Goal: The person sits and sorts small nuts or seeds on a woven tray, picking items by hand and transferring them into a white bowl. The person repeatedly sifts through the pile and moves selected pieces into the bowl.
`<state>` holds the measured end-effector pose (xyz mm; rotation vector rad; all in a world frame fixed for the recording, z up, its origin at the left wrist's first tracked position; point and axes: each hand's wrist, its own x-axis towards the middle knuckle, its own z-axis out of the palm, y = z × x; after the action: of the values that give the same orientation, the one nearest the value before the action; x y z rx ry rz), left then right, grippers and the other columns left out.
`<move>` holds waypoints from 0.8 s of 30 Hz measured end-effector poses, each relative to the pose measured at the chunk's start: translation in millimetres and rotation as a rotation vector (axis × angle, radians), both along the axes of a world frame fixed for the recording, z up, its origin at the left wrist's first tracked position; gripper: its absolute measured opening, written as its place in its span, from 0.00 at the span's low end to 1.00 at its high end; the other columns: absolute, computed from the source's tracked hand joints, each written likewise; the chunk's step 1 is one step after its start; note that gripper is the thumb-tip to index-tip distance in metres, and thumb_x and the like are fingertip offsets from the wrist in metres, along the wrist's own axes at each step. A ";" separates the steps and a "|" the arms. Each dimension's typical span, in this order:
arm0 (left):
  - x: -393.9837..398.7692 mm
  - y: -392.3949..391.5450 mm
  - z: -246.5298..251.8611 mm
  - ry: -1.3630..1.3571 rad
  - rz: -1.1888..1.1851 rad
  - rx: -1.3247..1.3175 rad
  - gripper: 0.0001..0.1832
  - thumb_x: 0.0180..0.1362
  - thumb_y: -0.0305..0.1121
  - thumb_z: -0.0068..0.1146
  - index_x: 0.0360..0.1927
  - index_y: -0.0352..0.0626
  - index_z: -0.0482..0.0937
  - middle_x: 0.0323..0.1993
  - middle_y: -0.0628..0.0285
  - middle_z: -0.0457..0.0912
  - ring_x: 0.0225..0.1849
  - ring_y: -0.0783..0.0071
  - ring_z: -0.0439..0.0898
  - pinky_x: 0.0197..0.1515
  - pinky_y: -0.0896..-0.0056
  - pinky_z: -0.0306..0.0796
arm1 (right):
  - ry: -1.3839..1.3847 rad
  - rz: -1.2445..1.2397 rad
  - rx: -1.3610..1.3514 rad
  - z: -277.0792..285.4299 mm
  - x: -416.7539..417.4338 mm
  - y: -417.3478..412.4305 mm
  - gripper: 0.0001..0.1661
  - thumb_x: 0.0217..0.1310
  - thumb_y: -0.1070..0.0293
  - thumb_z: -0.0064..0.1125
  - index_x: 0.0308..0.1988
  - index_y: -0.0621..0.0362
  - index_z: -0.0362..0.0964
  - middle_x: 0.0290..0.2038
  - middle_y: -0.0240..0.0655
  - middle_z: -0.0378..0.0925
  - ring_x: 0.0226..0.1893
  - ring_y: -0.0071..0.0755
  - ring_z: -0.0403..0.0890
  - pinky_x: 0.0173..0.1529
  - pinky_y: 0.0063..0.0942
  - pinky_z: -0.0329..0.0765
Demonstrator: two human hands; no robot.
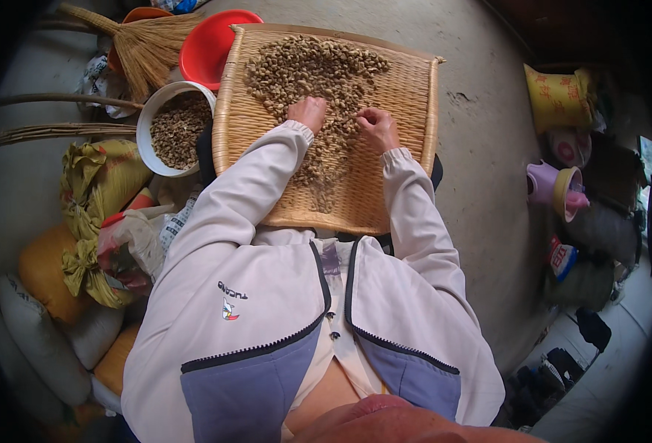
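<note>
A woven wicker tray (409, 99) rests across my lap. On its far part lies a broad heap of small brown nuts or pods (309, 69), and a narrower trail of smaller pieces (323, 166) runs toward me. My left hand (307, 114) is over the near edge of the heap, its fingers curled down and mostly hidden. Just to the right, my right hand (380, 130) has thumb and forefinger close together beside the trail. Whether either hand pinches a piece is too small to tell.
Left of the tray stands a white bucket (144, 130) holding similar brown pieces (179, 130). Behind it are a red plastic basin (206, 47) and a straw broom (148, 52). Tied sacks (109, 171) crowd the left floor. A yellow bag (558, 99) and a pink plastic container (542, 183) are right.
</note>
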<state>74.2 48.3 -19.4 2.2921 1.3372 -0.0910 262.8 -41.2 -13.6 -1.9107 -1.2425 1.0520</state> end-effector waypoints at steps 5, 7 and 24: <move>-4.2 4.6 3.4 -0.055 -0.067 -0.002 0.09 0.55 0.31 0.49 0.28 0.35 0.77 0.27 0.44 0.81 0.32 0.45 0.82 0.34 0.48 0.76 | -0.114 -0.015 0.008 7.5 10.1 13.5 0.12 0.55 0.66 0.57 0.35 0.62 0.80 0.26 0.42 0.82 0.27 0.36 0.83 0.35 0.30 0.77; -7.6 1.4 3.4 -0.095 -0.037 0.005 0.11 0.55 0.32 0.48 0.27 0.34 0.75 0.29 0.41 0.80 0.32 0.44 0.81 0.35 0.47 0.74 | -0.177 -0.002 0.029 11.1 11.5 21.3 0.12 0.55 0.65 0.57 0.35 0.62 0.80 0.27 0.44 0.82 0.28 0.39 0.83 0.36 0.31 0.77; -73.8 -9.2 29.3 -1.402 0.716 -1.278 0.06 0.62 0.23 0.41 0.38 0.37 0.71 0.30 0.60 0.76 0.24 0.82 0.69 0.24 0.80 0.66 | -0.540 0.427 0.108 -24.6 12.0 75.2 0.06 0.48 0.72 0.56 0.26 0.56 0.80 0.25 0.46 0.79 0.29 0.51 0.81 0.37 0.39 0.78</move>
<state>0.4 39.2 9.9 0.3908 0.7325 0.5955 274.8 34.0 -38.3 -1.9571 -2.0331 0.6509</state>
